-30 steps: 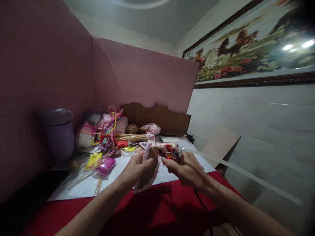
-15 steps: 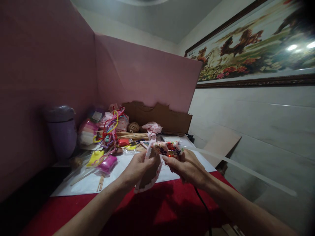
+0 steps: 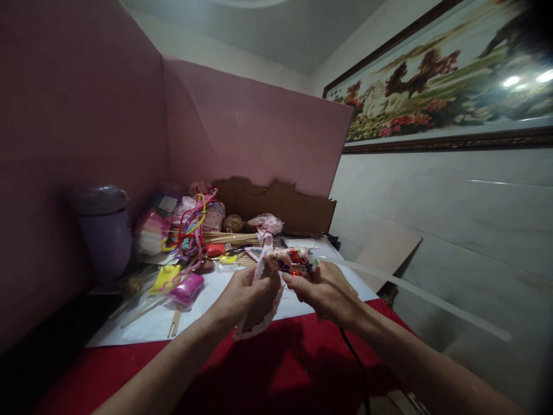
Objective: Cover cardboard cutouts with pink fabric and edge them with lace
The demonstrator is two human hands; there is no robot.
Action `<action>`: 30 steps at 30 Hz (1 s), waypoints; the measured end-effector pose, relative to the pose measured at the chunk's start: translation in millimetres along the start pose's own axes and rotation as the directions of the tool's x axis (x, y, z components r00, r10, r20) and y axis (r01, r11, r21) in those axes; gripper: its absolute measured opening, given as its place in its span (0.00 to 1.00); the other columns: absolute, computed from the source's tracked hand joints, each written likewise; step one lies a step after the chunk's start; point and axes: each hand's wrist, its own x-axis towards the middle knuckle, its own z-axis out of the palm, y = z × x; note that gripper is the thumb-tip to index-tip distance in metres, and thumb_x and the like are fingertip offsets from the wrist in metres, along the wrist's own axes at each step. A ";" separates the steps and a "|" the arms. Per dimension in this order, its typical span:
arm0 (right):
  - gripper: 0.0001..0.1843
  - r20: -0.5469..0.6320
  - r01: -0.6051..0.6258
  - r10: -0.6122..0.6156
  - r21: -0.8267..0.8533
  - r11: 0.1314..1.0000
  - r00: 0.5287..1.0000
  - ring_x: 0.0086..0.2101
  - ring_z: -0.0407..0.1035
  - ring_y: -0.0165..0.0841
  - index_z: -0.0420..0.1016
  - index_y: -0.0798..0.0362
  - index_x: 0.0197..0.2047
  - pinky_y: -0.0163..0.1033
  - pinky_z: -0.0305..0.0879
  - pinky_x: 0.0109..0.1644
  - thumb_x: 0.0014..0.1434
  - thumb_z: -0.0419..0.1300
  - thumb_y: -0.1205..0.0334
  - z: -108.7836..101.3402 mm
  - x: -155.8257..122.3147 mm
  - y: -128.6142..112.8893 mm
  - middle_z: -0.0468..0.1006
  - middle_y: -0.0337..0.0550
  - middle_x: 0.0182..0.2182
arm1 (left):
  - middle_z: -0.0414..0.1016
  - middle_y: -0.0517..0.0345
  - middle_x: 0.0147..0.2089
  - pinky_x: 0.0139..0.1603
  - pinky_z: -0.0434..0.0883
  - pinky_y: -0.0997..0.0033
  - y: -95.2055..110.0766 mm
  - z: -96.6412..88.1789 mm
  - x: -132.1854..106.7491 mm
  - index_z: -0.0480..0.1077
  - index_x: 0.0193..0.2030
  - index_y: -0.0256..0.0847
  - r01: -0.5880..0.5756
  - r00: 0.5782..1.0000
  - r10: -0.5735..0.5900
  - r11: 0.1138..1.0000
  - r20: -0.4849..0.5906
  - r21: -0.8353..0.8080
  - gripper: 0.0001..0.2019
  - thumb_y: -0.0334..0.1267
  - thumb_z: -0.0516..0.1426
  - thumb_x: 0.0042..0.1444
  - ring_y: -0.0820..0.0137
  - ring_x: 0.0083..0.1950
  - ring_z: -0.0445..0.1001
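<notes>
My right hand [image 3: 326, 288] is closed around a hot glue gun [image 3: 290, 259] with a flowery pattern and a small red light. A long, clear glue stick [image 3: 415, 291] juts out of its back to the right, and a black cord [image 3: 356, 357] hangs below. Pinched in my left hand [image 3: 242, 294] is a brown cardboard piece [image 3: 261, 308] edged with pale pink fabric [image 3: 253, 331]. The front of the glue gun is at the upper part of this piece; whether the nozzle touches it I cannot tell.
White paper [image 3: 216, 311] covers part of the red cloth [image 3: 259, 369]. At the left are clay packets [image 3: 186, 289], pipe cleaners [image 3: 201, 216] and a purple bin [image 3: 103, 236]. Behind lie wooden sticks [image 3: 231, 238], a twine ball [image 3: 233, 223] and torn cardboard [image 3: 276, 204].
The view has shifted very slightly. Both hands keep their holds, and the glue gun stays at the fabric-edged cardboard; the glue stick's far end sits slightly further left.
</notes>
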 end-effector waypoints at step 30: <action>0.21 -0.038 -0.060 0.062 0.041 0.997 0.997 0.16 0.55 0.23 0.63 0.55 0.18 0.29 0.50 0.17 0.56 0.56 0.50 -1.8 -0.4 7.7 0.62 0.34 0.14 | 0.72 0.55 0.29 0.26 0.65 0.72 -0.4 -2.1 -0.4 0.68 0.39 0.37 0.000 1.000 0.001 1.000 0.020 -0.024 0.14 0.43 0.60 0.50 0.71 0.25 0.70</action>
